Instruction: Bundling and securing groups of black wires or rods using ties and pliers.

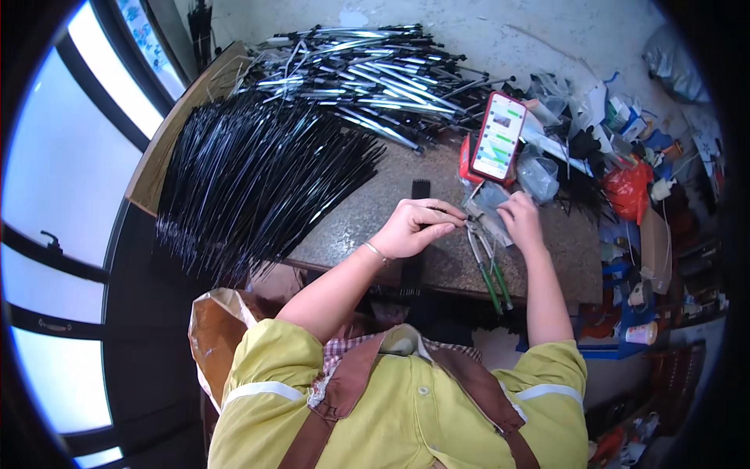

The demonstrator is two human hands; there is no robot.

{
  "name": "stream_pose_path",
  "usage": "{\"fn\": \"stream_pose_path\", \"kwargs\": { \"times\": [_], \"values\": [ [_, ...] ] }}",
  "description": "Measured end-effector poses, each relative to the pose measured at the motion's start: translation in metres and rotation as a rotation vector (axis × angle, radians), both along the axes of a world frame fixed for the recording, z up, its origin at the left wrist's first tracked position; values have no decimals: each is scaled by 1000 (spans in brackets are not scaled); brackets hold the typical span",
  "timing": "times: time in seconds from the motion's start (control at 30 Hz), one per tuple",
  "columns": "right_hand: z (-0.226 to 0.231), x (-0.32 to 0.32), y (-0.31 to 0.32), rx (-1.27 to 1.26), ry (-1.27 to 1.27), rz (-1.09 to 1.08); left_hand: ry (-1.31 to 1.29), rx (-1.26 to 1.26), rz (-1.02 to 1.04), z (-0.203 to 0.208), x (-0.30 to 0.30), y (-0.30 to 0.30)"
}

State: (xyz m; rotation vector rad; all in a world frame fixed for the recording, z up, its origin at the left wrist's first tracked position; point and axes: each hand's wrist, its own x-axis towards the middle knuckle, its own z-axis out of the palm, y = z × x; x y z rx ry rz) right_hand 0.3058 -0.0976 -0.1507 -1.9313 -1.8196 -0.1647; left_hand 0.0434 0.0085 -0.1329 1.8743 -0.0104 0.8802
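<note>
My left hand [422,227] is over the middle of the table, thumb and fingers pinched together on something too small to make out. Beneath it lies a flat black strip [421,189], which shows on both sides of the hand. A pair of green-handled pliers [491,277] rests by those fingertips, handles toward me. My right hand [522,219] is just right of the pliers with its fingers curled together beside a clear plastic bag [491,197]; what they grip, if anything, is hidden.
A lit phone [498,137] stands propped on a red box [466,159] beyond my hands. Long thin black rods [258,172] cover the table's left side. Silver-and-black tubes [367,78] are heaped at the back. Plastic bags and a red bag [627,191] clutter the right.
</note>
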Motion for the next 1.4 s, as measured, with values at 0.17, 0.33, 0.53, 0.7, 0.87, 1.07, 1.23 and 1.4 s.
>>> {"fn": "stream_pose_path", "kwargs": {
  "times": [0.17,0.33,0.53,0.7,0.87,1.07,1.23,1.4],
  "values": [
    [-1,-1,0,145,-52,7,34,34,26,1,4,1],
    [43,-76,-1,307,316,154,55,49,75,3,0,-2],
    [56,-117,-8,361,273,196,57,72,100,2,3,-1],
    [57,-120,-11,339,280,204,39,84,110,-1,1,-2],
    [58,-121,-12,322,273,222,30,76,102,-1,0,-3],
    [65,-120,-10,277,136,292,34,119,109,-1,-2,-5],
    [66,-120,-6,201,426,321,43,70,-6,-3,-3,-1],
    [71,-135,-1,161,451,381,113,35,-94,-10,-9,-7]
  ]
}}
